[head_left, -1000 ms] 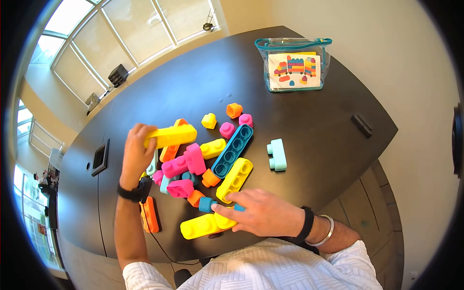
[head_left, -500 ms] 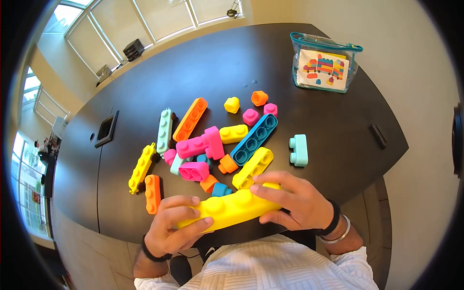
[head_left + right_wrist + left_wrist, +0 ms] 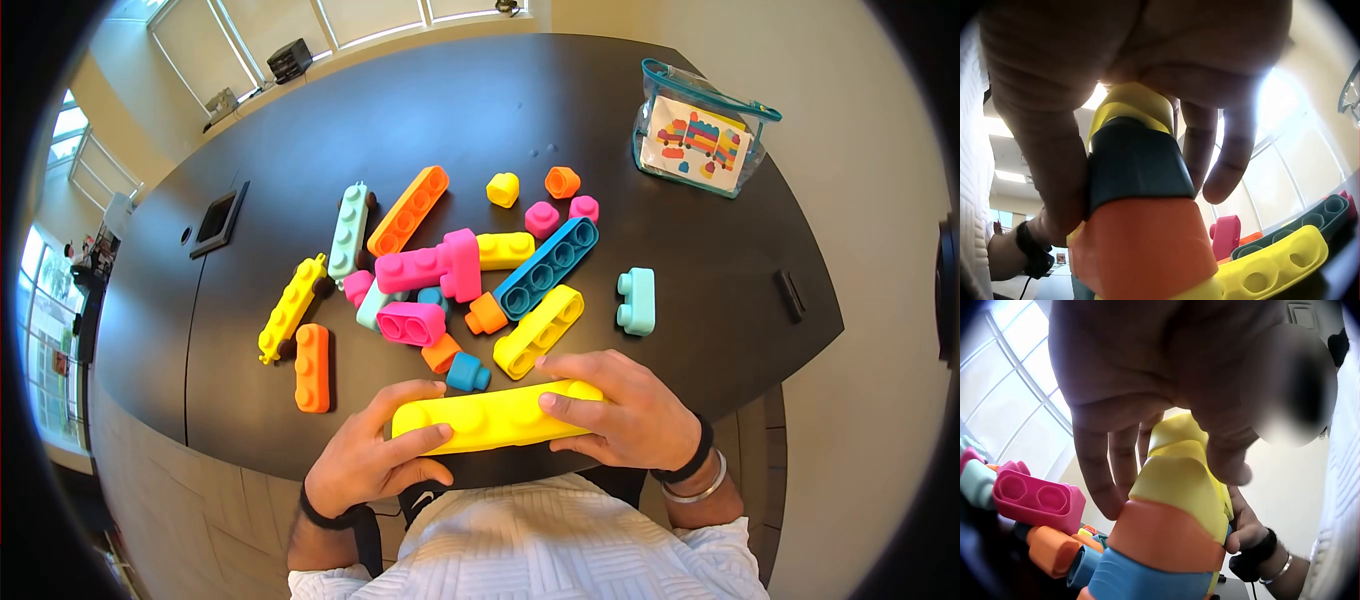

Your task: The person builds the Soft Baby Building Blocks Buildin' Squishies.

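Note:
Both hands hold a long yellow toy block (image 3: pixel 495 418) near the front edge of the table. My left hand (image 3: pixel 380 445) grips its left end and my right hand (image 3: pixel 630 410) grips the other end. Each thumb lies on the near side, with fingers on the far side. The wrist views show that the block tops a stack, with an orange block (image 3: pixel 1166 534) and a blue block (image 3: pixel 1147 578) under the left end. Below the right hand are a dark blue block (image 3: pixel 1141 165) and another orange piece (image 3: pixel 1144 244). From above, the yellow block hides these lower layers.
Loose blocks lie beyond the hands, among them a pink one (image 3: pixel 412 324), a long blue one (image 3: pixel 548 270) and a yellow one (image 3: pixel 538 332). Wheeled yellow (image 3: pixel 293 308) and mint (image 3: pixel 349 232) pieces are at left. A clear bag (image 3: pixel 700 140) stands far right.
The left hand has carried the long yellow block from over the pile to the front edge. The right hand has moved from the lower blocks onto its other end. The head view has shifted.

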Motion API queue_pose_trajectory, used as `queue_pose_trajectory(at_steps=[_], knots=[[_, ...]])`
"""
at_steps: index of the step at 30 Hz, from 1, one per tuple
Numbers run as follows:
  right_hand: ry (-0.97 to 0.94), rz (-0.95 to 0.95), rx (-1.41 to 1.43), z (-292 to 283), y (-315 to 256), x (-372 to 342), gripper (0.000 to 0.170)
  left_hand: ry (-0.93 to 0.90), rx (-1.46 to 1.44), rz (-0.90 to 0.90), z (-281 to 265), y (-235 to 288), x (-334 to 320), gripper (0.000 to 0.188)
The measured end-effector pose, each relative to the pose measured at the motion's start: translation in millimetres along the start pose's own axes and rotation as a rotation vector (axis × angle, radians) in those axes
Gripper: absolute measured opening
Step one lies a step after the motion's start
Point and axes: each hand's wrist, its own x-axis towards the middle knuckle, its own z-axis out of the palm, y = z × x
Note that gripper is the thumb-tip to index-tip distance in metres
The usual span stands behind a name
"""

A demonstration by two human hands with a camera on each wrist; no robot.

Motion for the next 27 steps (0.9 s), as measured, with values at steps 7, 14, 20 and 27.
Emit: queue_pose_trajectory(at_steps=[7,14,20,27], knots=[[0.029,-0.075,-0.063,11,5,0,0.063,0.125,0.047,0.062,12,-3,-3,0.046],[-0.025,-0.039,0.191,3,12,0,0.066,0.16,0.046,0.048,16,-4,-4,0.045],[-0.03,-0.021,0.174,4,9,-1,0.064,0.104,0.09,0.04,17,-7,-10,0.066],[-0.014,-0.028,0.188,8,12,-2,0.066,0.108,0.084,0.018,20,-6,-12,0.068]])
